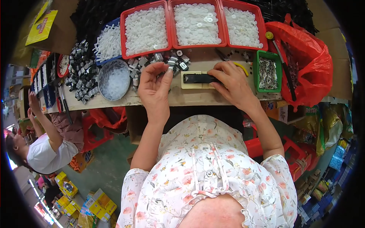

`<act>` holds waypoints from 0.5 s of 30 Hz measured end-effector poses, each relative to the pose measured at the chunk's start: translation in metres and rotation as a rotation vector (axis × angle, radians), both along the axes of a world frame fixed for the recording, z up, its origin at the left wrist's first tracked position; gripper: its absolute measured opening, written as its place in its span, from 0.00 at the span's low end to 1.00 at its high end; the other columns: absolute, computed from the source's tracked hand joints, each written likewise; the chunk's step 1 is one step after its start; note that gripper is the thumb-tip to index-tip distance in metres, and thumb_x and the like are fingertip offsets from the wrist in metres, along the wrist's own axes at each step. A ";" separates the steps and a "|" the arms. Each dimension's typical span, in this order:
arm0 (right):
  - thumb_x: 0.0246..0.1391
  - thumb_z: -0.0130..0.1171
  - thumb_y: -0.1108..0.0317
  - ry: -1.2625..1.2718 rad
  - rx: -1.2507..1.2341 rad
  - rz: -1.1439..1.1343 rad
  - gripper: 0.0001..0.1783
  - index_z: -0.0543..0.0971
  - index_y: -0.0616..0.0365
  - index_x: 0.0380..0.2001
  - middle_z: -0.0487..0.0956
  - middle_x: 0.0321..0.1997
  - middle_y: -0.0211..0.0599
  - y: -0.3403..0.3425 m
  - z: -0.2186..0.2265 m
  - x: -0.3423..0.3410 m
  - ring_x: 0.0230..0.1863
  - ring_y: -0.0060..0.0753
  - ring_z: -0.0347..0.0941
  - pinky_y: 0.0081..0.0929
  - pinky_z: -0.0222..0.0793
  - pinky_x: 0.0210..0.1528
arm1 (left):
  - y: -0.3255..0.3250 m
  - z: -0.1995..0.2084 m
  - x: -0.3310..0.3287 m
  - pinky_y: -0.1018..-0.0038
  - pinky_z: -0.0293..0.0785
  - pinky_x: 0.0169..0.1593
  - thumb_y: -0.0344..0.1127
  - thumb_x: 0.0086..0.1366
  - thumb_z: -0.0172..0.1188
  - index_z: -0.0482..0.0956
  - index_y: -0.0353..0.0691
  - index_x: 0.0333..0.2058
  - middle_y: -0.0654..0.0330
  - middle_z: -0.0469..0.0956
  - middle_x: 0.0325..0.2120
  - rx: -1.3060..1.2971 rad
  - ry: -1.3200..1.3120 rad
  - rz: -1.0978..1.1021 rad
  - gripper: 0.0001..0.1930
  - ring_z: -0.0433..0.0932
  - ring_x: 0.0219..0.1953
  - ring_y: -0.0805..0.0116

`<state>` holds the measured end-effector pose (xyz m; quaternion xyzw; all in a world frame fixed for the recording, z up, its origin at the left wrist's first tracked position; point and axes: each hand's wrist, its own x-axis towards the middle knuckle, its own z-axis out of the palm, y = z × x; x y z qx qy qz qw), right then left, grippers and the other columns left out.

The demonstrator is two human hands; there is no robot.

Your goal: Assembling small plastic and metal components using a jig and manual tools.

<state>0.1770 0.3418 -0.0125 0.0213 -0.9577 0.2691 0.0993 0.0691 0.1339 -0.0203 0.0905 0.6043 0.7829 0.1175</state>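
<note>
My left hand [155, 89] is raised over the bench edge, its thumb and forefinger pinched together. A shiny bit shows by their tips, beside the pile of small silver-and-black metal parts [142, 62]; whether the fingers hold it I cannot make out. With thumb and fingers, my right hand [232, 81] grips the right end of a long black strip-shaped piece [198, 78]. That piece lies on a cream rectangular block [187, 86], set flat on the bench in front of me. Pliers with yellow handles [241, 69] lie just behind my right hand.
Red trays [170, 47] of white plastic discs line the back. A metal bowl [114, 79] and more parts [81, 72] stand left. To the right are a green tray [280, 85] of metal pins and a red plastic bag [313, 72]. A co-worker [53, 148] sits at far left.
</note>
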 end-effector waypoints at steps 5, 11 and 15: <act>0.50 0.66 0.69 -0.011 0.009 0.020 0.17 0.79 0.58 0.44 0.74 0.44 0.39 0.003 -0.002 -0.002 0.48 0.45 0.71 0.40 0.66 0.49 | 0.004 -0.003 0.006 0.77 0.72 0.53 0.22 0.65 0.63 0.75 0.34 0.47 0.61 0.77 0.43 -0.042 0.003 -0.035 0.12 0.75 0.47 0.74; 0.49 0.67 0.70 -0.026 -0.019 0.018 0.17 0.79 0.60 0.43 0.74 0.43 0.39 0.005 -0.003 -0.003 0.48 0.45 0.71 0.40 0.67 0.50 | 0.011 -0.002 0.008 0.74 0.73 0.51 0.23 0.62 0.64 0.79 0.33 0.42 0.58 0.79 0.42 -0.352 0.349 -0.146 0.09 0.78 0.46 0.68; 0.49 0.67 0.69 -0.021 -0.042 0.021 0.17 0.79 0.60 0.43 0.74 0.42 0.40 0.005 -0.005 -0.002 0.47 0.45 0.71 0.40 0.67 0.50 | 0.027 -0.008 0.015 0.64 0.75 0.50 0.24 0.59 0.65 0.81 0.32 0.41 0.50 0.79 0.42 -0.546 0.755 -0.263 0.11 0.78 0.48 0.54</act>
